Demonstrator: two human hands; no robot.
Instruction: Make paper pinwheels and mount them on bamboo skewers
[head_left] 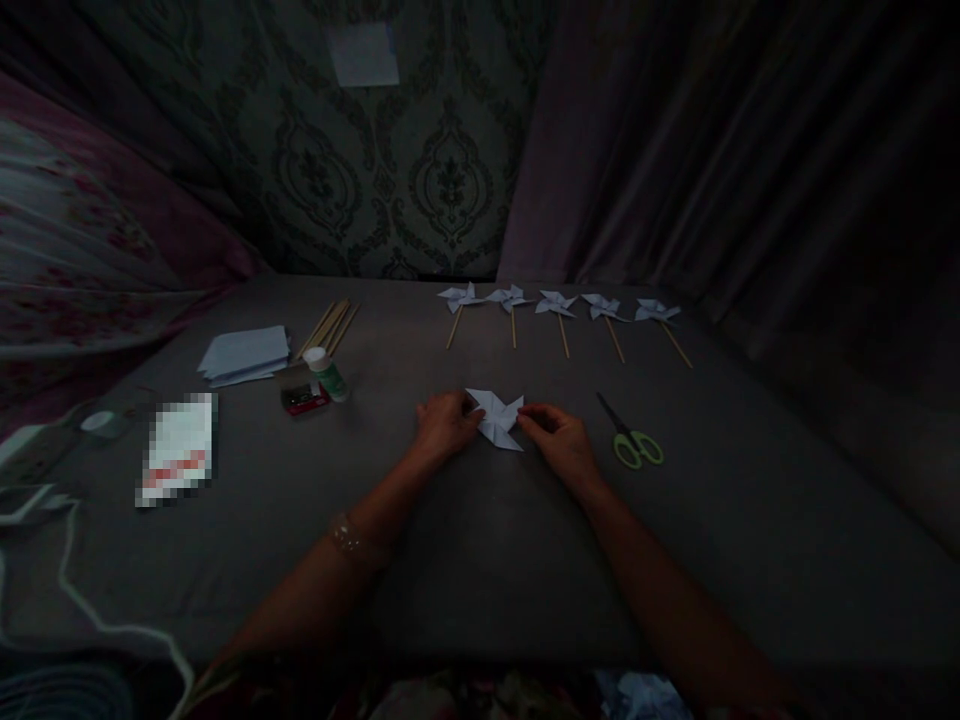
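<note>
A white folded paper pinwheel (498, 420) without a stick lies between my hands, its pointed blades spread out. My left hand (447, 426) pinches its left side between thumb and fingers. On the opposite side, the closed fingertips of my right hand (558, 437) grip the tip of a blade. Green-handled scissors (631, 440) rest to the right of my right hand, blades pointing away from me. Several finished pinwheels on sticks (556, 304) form a row along the far side of the table.
Left of centre are a glue bottle (327, 376), a small red box (303, 398), wooden sticks (327, 326) and a stack of white paper (246, 354). A blurred packet (180, 446) and a white cable (112, 628) lie farther left. Grey cloth (465, 560) covers the table.
</note>
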